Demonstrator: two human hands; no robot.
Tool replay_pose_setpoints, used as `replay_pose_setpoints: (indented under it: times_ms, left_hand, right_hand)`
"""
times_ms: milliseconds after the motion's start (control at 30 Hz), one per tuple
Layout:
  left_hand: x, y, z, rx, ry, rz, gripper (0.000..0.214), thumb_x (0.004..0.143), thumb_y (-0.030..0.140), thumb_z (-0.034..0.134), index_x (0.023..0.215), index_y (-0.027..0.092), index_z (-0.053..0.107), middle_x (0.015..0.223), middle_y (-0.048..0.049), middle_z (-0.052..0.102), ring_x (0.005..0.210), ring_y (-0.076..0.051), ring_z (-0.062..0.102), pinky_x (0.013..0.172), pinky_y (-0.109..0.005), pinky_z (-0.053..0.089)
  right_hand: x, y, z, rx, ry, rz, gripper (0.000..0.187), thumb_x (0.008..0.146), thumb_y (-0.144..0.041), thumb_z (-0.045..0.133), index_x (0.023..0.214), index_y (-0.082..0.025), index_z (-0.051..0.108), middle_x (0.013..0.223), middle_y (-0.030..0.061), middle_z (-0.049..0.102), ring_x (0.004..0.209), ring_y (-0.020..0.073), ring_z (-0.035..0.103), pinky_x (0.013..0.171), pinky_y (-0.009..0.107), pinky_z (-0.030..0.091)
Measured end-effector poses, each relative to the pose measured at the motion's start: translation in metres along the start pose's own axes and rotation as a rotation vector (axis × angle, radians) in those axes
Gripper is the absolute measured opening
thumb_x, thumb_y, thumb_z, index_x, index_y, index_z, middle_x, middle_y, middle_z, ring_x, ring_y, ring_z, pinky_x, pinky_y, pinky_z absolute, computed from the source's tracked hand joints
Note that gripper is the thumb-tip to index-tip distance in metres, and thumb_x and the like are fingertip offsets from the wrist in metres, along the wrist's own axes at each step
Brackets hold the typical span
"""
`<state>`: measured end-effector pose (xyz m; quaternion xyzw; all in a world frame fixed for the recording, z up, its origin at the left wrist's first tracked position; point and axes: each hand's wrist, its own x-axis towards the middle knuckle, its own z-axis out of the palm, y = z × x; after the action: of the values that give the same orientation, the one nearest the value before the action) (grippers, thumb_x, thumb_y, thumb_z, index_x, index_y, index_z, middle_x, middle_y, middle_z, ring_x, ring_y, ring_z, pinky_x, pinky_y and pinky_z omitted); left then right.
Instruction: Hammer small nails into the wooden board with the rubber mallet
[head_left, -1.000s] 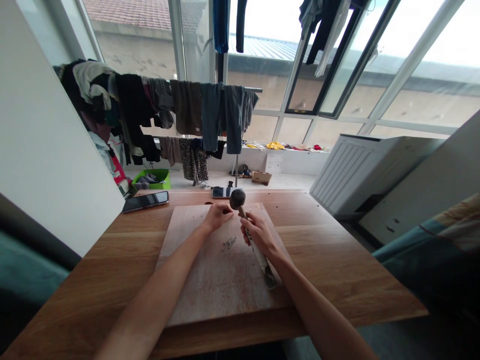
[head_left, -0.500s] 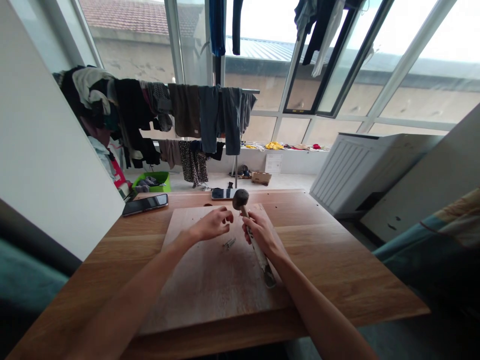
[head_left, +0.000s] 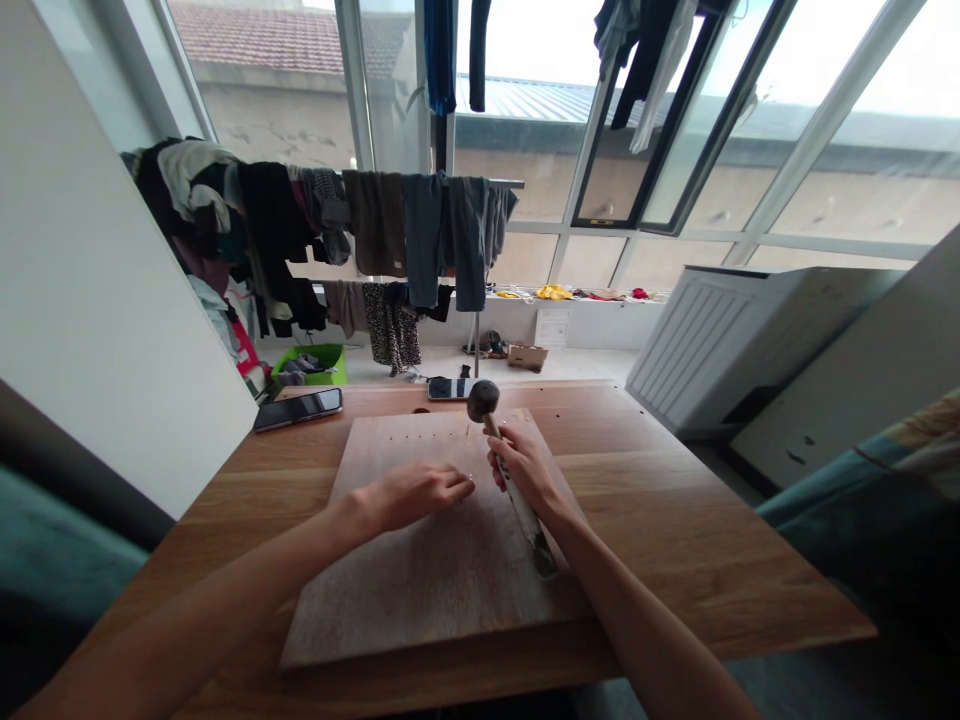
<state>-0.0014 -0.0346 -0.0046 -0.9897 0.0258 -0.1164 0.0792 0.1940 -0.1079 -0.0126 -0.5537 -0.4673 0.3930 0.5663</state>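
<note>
My right hand (head_left: 521, 465) is wrapped around the handle of a rubber mallet (head_left: 483, 401), whose dark head points away from me above the far part of a wooden board (head_left: 405, 590). My left hand (head_left: 424, 492) is low over the middle of the board, fingers closed together where loose nails lay. A small shiny nail end (head_left: 471, 478) shows at its fingertips; the other loose nails are hidden. Along the board's far side runs a row of small dark points, nail heads or holes. A thin nail (head_left: 468, 430) stands upright near the mallet head.
The board lies on a wooden table (head_left: 675, 540). One phone (head_left: 300, 408) rests at the table's far left and another phone (head_left: 448, 388) at its back edge. Beyond are a laundry rack with clothes (head_left: 382, 225), a green basket (head_left: 330, 365) and a white appliance (head_left: 690, 340).
My left hand has come down and nearer to me, onto the spot of the loose nails, and its fingers have closed. The right hand and mallet stay nearly in place.
</note>
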Motion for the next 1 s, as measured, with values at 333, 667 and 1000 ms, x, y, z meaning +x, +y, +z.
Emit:
replay_pose_setpoints:
  times_ms: [333,667,1000]
  left_hand:
    - [0.014,0.008,0.004,0.237,-0.034,0.222,0.022,0.094,0.007,0.043,0.086,0.017,0.061,0.078,-0.0072,0.065,0.072,-0.019,0.059,0.067,-0.032,0.046]
    - [0.015,-0.017,0.003,-0.185,0.190,-0.285,0.022,0.087,0.011,0.053,0.104,0.021,0.064,0.090,-0.0048,0.067,0.084,-0.018,0.064,0.078,-0.030,0.049]
    - [0.034,-0.067,0.064,-0.687,0.565,-0.859,0.016,0.076,0.016,0.060,0.089,0.016,0.070,0.077,-0.0025,0.071,0.062,-0.012,0.062,0.062,-0.023,0.052]
  right_hand:
    - [0.000,0.000,0.000,-0.008,0.007,0.004,0.023,0.079,-0.041,0.055,0.082,-0.018,0.054,0.056,-0.0066,0.051,0.036,0.0075,0.047,0.030,0.018,0.035]
    - [0.002,0.003,-0.001,0.009,0.010,0.008,0.025,0.079,-0.043,0.055,0.082,-0.018,0.055,0.057,-0.0060,0.052,0.036,0.0077,0.048,0.030,0.018,0.036]
    - [0.001,0.004,0.000,0.019,0.006,0.022,0.025,0.080,-0.042,0.055,0.086,-0.018,0.055,0.057,-0.0065,0.052,0.036,0.0080,0.047,0.030,0.018,0.036]
